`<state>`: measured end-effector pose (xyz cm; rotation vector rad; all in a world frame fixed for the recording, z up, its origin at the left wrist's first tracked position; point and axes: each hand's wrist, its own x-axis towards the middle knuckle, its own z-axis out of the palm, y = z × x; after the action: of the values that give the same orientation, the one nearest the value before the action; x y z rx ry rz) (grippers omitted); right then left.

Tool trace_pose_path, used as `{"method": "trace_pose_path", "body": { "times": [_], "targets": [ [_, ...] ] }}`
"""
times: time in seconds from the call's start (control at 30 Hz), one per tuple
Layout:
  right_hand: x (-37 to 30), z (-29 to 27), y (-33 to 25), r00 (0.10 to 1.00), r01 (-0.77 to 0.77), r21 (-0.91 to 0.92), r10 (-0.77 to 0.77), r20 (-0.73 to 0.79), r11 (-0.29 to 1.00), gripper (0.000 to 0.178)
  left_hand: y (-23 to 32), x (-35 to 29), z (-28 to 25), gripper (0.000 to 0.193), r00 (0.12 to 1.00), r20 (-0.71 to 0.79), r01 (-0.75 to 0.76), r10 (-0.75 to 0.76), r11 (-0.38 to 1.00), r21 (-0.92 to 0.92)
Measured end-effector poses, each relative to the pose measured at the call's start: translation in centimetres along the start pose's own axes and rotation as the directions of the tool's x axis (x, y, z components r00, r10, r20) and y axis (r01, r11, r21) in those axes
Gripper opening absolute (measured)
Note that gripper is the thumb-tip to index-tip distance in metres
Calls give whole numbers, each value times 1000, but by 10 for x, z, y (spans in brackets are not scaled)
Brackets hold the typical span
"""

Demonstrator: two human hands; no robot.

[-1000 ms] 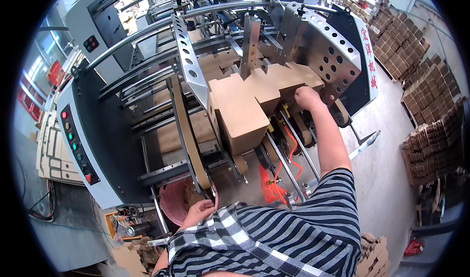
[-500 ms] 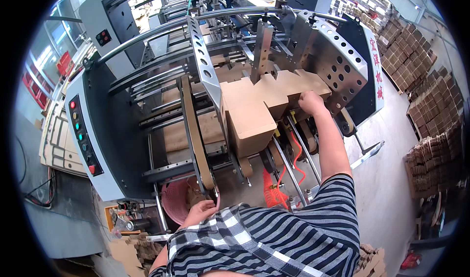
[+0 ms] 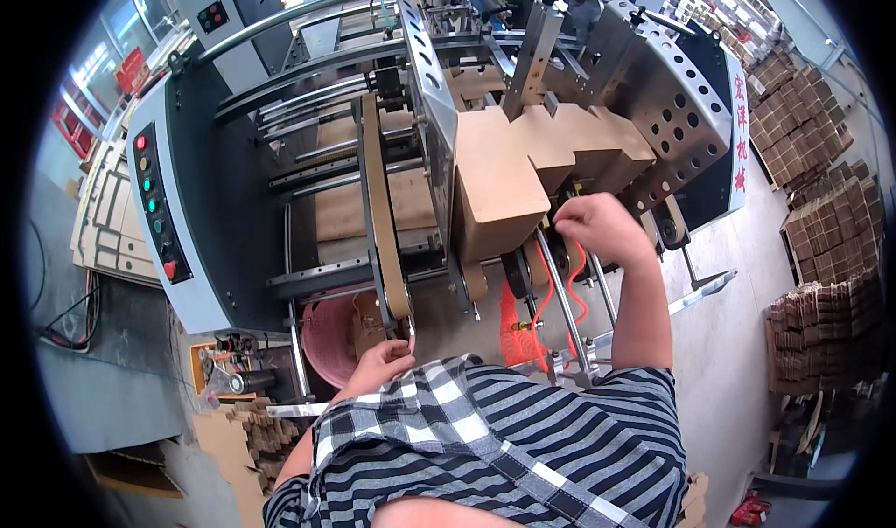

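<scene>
A stack of brown folded cardboard blanks [image 3: 502, 178] stands on the machine's outfeed end, against an upright perforated metal plate [image 3: 431, 108]. Just in front of its right part, above the steel rods, is my right hand [image 3: 602, 229]. Its thumb and fingers are drawn together in a pinch, apart from the cardboard; whatever may be between the fingertips is too small to make out. My left hand [image 3: 383, 362] is low, close to my body, beside the front end of a brown belt [image 3: 385, 229] and the pink basket [image 3: 327, 341]. Its fingers are curled together, their grip partly hidden.
A panel of coloured buttons [image 3: 157, 206] is on the machine's left side. Orange coiled air hoses [image 3: 523, 327] hang below the steel rods [image 3: 565, 304]. Bundled cardboard stacks [image 3: 810, 122] line the right. More cardboard pieces [image 3: 233, 444] lie at lower left.
My right hand has come off the cardboard's right edge and moved down in front of it, fingers pinched. The view has shifted, with the machine higher and further right. My left hand stays low.
</scene>
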<state>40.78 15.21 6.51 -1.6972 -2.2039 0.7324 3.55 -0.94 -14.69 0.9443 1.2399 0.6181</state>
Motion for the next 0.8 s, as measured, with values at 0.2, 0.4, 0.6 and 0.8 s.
{"method": "trace_pose_path", "body": {
  "times": [0.2, 0.4, 0.6, 0.8],
  "targets": [
    [5, 68, 1, 989, 84, -265, -49, 137, 961, 21, 5, -2, -3, 40, 998, 32, 43, -45, 998, 54],
    [19, 98, 5, 998, -10, -412, 32, 48, 911, 21, 1, -5, -5, 40, 999, 23, 32, -32, 999, 9],
    [22, 110, 16, 991, -31, -326, -12, -130, 945, 23, -1, -4, -6, 39, 999, 30, 34, -35, 999, 13],
    [25, 114, 20, 986, -94, -358, 38, -161, 929, 22, 6, -4, -4, 40, 997, 59, 46, -45, 999, -13]
  ]
}}
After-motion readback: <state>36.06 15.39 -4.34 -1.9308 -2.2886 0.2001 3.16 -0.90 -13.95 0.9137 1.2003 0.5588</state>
